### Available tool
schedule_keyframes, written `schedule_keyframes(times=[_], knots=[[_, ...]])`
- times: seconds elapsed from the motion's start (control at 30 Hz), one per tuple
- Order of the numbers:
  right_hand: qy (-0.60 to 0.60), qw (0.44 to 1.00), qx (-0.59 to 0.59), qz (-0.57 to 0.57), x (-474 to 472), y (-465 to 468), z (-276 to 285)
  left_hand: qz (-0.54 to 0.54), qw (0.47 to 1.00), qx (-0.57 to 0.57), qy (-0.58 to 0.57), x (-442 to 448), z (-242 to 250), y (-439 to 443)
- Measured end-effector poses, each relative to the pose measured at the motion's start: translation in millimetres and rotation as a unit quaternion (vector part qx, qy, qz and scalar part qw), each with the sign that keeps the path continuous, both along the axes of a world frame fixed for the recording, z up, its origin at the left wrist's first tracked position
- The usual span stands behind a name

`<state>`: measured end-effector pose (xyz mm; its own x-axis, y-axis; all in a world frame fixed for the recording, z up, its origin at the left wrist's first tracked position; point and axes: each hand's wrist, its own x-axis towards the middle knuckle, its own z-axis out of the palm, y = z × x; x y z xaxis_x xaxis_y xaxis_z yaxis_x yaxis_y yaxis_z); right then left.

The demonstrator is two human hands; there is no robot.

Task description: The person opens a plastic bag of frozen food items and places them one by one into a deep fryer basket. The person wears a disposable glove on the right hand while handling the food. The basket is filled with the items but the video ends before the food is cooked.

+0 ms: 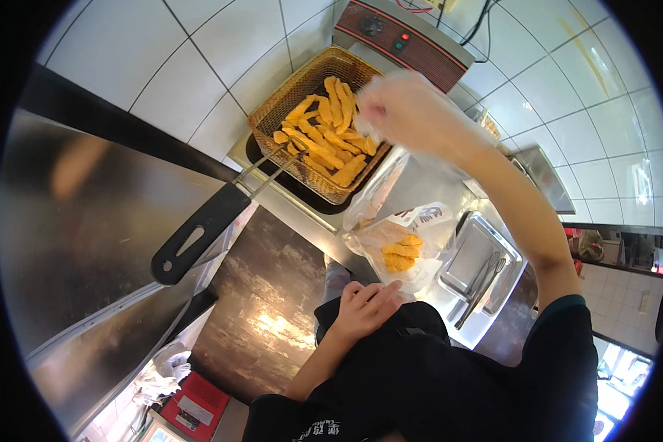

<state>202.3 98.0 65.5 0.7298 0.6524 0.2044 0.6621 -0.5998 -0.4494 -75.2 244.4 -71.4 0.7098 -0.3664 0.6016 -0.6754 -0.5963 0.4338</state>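
My right hand (395, 110), in a clear plastic glove and blurred, hangs over the right rim of a wire fryer basket (273, 108). Whether its fingers hold anything is hidden. Breaded fried strips (320, 138) lie heaped in the basket, whose black handle (201, 232) points down and left. My bare left hand (367, 309) is at the lower edge of a clear plastic bag (433, 232) with printing on it. Its fingertips overlap the bag's edge; any grip is not visible. Several golden breaded pieces (402, 253) are in the bag.
The basket sits over a countertop fryer with a control panel (403, 41), its red lamp lit. Metal tongs (480, 287) rest in a steel tray (467, 248) at right. A steel cabinet surface (99, 221) stands at left, and a red box (196, 406) lies lower left.
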Motion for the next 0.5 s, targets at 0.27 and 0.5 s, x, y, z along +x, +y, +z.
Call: schedule_keyframes(times=[0.27,0.5], knots=[[0.389,0.868,-0.308,-0.025,-168,-40,-33,0.028,0.999,-0.024,0.015,-6,8,-15],[0.315,0.908,-0.259,-0.090,-188,-61,-163,0.002,1.000,0.006,0.005,-18,16,-22]])
